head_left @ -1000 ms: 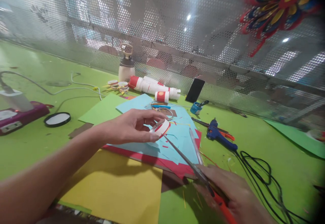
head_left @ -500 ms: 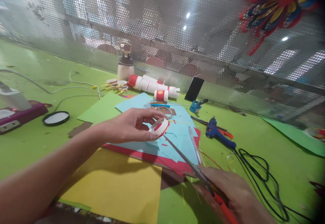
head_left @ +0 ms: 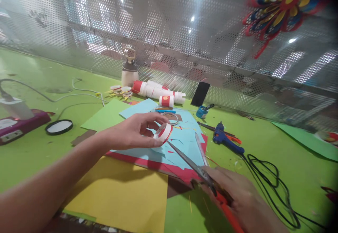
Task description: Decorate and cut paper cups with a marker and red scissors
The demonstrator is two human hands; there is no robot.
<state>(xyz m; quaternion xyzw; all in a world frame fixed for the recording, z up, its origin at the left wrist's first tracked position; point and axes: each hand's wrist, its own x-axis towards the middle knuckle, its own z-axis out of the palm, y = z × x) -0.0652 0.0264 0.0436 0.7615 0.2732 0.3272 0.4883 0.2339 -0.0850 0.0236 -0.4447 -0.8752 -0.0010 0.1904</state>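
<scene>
In the head view, a person's bare left hand (head_left: 132, 130) is reaching in and holding a small white and red ring (head_left: 166, 132) between thumb and fingers. The ring is tilting above a sheet of light blue paper (head_left: 182, 152), near the middle of the work area. The right hand (head_left: 235, 187) is closing around the orange-red handles of a pair of scissors (head_left: 186, 158). The scissors are pointing up and leftward, their tip sitting at the ring's lower edge; whether it is touching is hard to tell.

Under the blue paper, red paper (head_left: 185, 175) is peeking out, and a yellow sheet (head_left: 126, 194) is lying nearer the person. All this is resting on a bright green surface (head_left: 264, 134). To the right, a blue glue gun (head_left: 224, 139) is lying with its black cord (head_left: 276, 183) looping beside it. Farther back, a blue jar (head_left: 202, 112) is standing near a dark, leaning phone (head_left: 200, 93). A red and white cup (head_left: 166, 101) is lying on its side in front of a long white and red tube (head_left: 158, 91), and a pale bottle (head_left: 130, 74) is standing behind.
</scene>
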